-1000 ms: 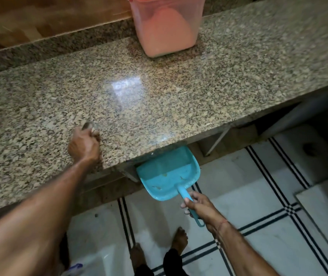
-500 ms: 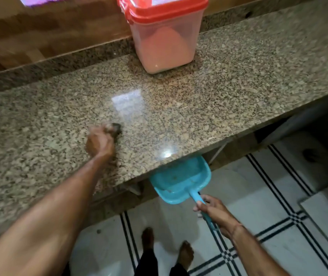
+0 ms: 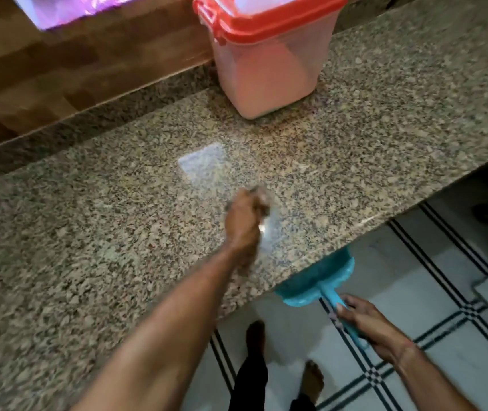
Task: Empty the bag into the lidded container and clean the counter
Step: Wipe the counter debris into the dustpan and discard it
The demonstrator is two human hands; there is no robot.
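Stretching across most of the view, the speckled granite counter point(image 3: 94, 238) runs from lower left to upper right, with the tiled floor point(image 3: 444, 366) showing past its near edge. At the back, close to the wall, stands the lidded container point(image 3: 269, 69), upright, its red lid point(image 3: 278, 22) shut and pale powder heaped inside; the filling looks done, so the cleaning half of the task is in hand. A purple bag point(image 3: 76, 7) is cut off at the top edge.

Compared with a second ago, the left hand point(image 3: 244, 223) has travelled rightward along the counter, from well left of the dustpan to just above it, and the dustpan point(image 3: 319, 280) has slid right along the edge and tucked further under the lip. That reads as a sweep driving crumbs toward the pan, close to its delivery point.

The left hand is closed around something small and dark, too blurred to name. The right hand point(image 3: 367, 324) is wrapped around the dustpan's handle point(image 3: 340, 315).

The dustpan's long axis runs diagonally: mouth pointing up-left beneath the counter edge, handle trailing down-right toward the person. Only its rear portion shows; the scoop's mouth is hidden by the stone.
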